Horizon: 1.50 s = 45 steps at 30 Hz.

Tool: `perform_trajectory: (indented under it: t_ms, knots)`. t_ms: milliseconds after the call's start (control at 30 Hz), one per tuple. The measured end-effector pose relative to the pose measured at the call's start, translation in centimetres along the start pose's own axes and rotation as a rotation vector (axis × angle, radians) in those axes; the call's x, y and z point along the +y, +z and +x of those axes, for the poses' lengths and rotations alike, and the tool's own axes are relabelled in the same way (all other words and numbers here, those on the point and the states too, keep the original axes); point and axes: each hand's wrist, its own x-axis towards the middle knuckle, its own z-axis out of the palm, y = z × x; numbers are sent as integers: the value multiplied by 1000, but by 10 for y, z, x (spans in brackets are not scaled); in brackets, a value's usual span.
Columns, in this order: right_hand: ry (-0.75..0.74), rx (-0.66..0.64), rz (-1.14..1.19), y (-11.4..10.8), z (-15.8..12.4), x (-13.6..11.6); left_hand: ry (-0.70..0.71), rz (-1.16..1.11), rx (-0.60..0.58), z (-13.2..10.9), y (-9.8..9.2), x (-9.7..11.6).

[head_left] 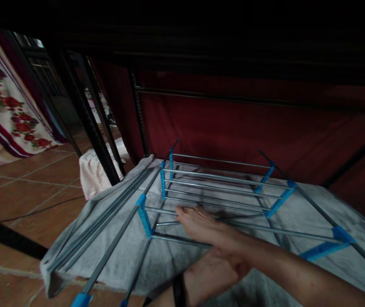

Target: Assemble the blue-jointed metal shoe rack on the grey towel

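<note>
A rack frame of grey metal tubes with blue plastic connectors [146, 219] lies on a grey blanket [112, 260]. My right hand [196, 219] reaches in from the right, its fingers curled over a metal tube [161, 210] of the frame's near section. Below it, my left hand [212, 270], with a black band at the wrist, crosses under the right forearm beside a lower tube [179, 241]. The left fingers are hidden, so their grip cannot be seen. Thinner cross tubes [227, 179] span the far section between blue connectors.
Several loose grey tubes [105, 217] lie along the blanket's left side. Black metal posts [83, 102] stand at left, and a dark structure hangs low overhead. Red cloth [233, 123] covers the back. A striped cloth [94, 172] and a cable [44, 209] are on the tiled floor.
</note>
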Motion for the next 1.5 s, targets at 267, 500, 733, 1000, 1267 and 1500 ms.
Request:
perform_trajectory:
  t_ms: [267,500,733,1000,1267,1500]
  knots:
    - [84,44,14,-11,7,1,-427,219,609,-86,-116,-37]
    - [23,39,-19,-7,-1,-6,-1361,581,-44,-62,-157,-78]
    - [7,107,-23,-10,-4,-8,-1435,492,-233,-54,-164,-76]
    - [-6,89,-45,-2,-3,-3,-1374,590,-252,-55,-159,-73]
    - [-18,114,-37,-5,-6,-3,-1346,599,-255,-60,-156,-73]
    - [-8,118,-23,-3,-7,-5,-1319,632,-275,-61,-154,-75]
